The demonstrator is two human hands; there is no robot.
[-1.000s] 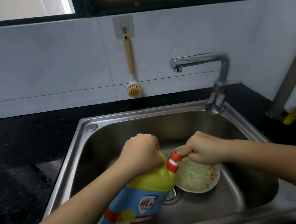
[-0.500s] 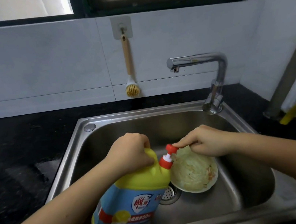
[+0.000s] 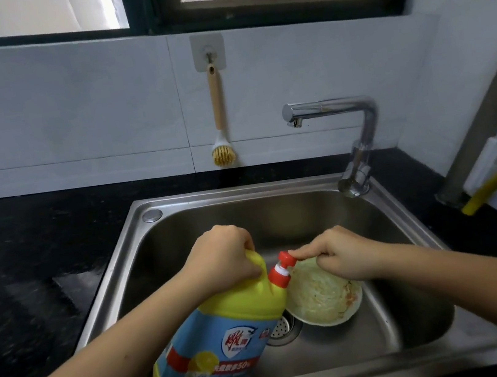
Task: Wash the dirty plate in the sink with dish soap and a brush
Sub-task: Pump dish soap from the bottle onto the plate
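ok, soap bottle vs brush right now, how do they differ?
The soap bottle is in hand: left hand grips its handle, right hand pinches its red cap; the brush hangs untouched from the wall hook. The bottle tilts toward the plate; the brush hangs straight, bristles down. Both have yellow parts.

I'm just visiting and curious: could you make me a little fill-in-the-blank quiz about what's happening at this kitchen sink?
1. The left hand grips the soap bottle by its ____.
2. The right hand pinches the bottle's ____ cap.
3. The dirty plate lies in the ____.
4. The brush hanging on the wall has ____ bristles.

Missing words: handle; red; sink; yellow.
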